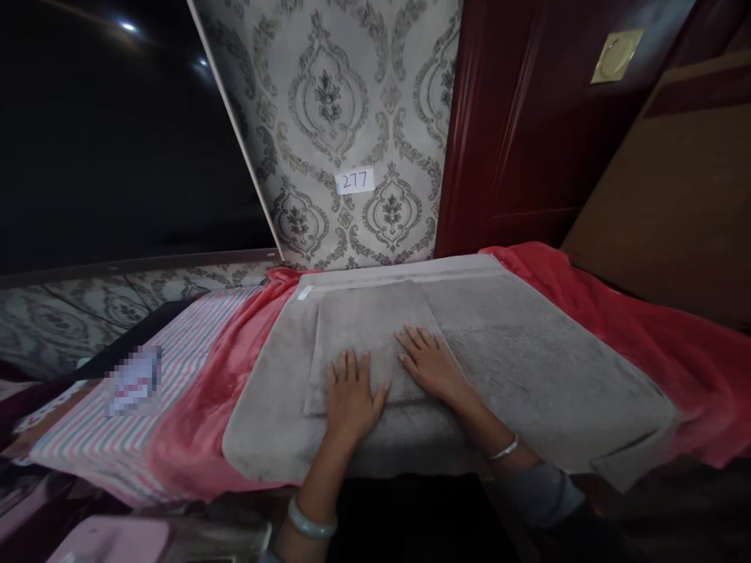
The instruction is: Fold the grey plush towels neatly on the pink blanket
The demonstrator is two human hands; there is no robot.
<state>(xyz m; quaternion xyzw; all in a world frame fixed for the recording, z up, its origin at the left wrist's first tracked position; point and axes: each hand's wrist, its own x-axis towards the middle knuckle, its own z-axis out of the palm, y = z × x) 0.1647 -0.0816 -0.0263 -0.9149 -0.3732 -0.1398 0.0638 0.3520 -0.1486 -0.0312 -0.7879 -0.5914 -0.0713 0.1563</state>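
A square of folded grey plush cloth (pixel 367 317) lies flat on a larger grey plush cover (pixel 522 383). My left hand (pixel 352 395) rests palm down on the near part of the folded cloth, its fingers spread. Farther right, my right hand (pixel 432 366) is laid flat near the cloth's right edge, fingers apart, pointing up and left. Both hands touch the cloth, and neither grips it. What lies under the palms is hidden.
Red plush fabric (pixel 634 332) spreads under the cover on both sides. To the left are a striped cloth (pixel 193 336) and a pink object (pixel 111 539). A large dark screen (pixel 117 141) and a cardboard panel (pixel 674 195) stand behind. A paper label (pixel 355 181) reads 277.
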